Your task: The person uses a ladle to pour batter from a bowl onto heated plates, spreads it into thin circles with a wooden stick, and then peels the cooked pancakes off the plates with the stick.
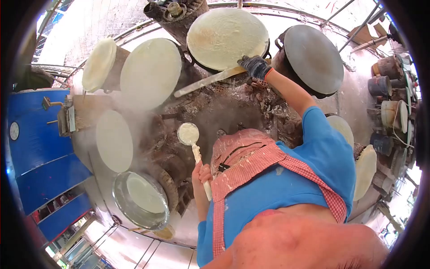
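Note:
My right hand (254, 66), in a dark glove, is shut on a long flat wooden stick (208, 80) that lies along the near edge of a round griddle covered with a pale crepe (226, 36). My left hand (202, 172) grips the handle of a small ladle (188, 133) full of white batter, held over the ash-covered middle of the stove (233, 112). I wear a blue shirt and a red checked apron (251, 161).
Several more round griddles with white crepes ring the stove, such as one (150, 71) at upper left and one (114, 141) at left. A bare dark griddle (313, 58) sits upper right. A metal batter bowl (141, 199) stands lower left. Steam rises at left. Pots (389, 89) line the right.

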